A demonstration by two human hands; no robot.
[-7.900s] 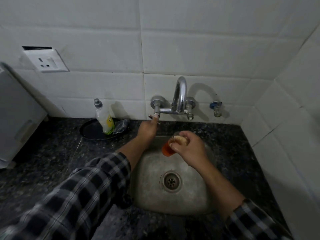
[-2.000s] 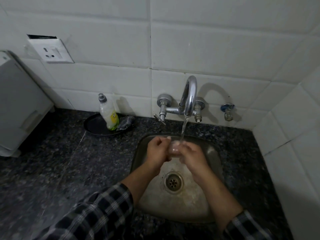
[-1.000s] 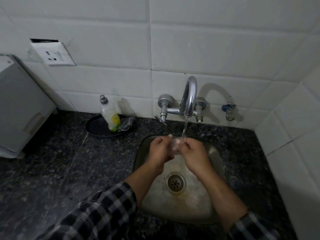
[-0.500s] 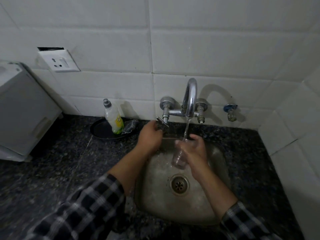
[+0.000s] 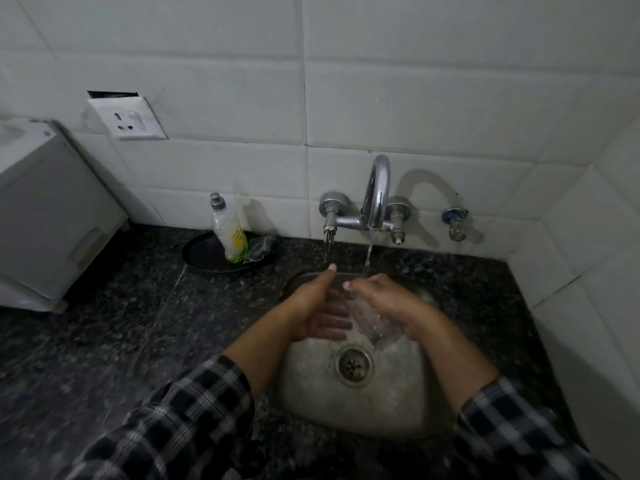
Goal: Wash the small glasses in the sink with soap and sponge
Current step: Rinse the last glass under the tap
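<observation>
Head view. Small clear glass (image 5: 372,320) low over the sink (image 5: 398,414), just above and to the right of the drain (image 5: 354,365). Right hand (image 5: 384,299) gripping it, fingers curled round from the far side. Long axis slanted, one end up by the fingertips, the other down and toward the near right; which end is the mouth, impossible to tell through the water. Left hand (image 5: 317,315) just beside it on the left, flat and holding nothing, straight fingers pointing at the glass's side, thumb raised; touching or a hair apart, not clear. Stream (image 5: 368,258) from the faucet (image 5: 377,192) landing on the right fingers at the upper end of the glass. Likely a rinse, so next a tilt of the upper end further into the stream, right hand doing the work. Soap bottle (image 5: 230,233) upright on a dark tray (image 5: 204,259), well apart on the counter (image 5: 121,323) to the far left.
</observation>
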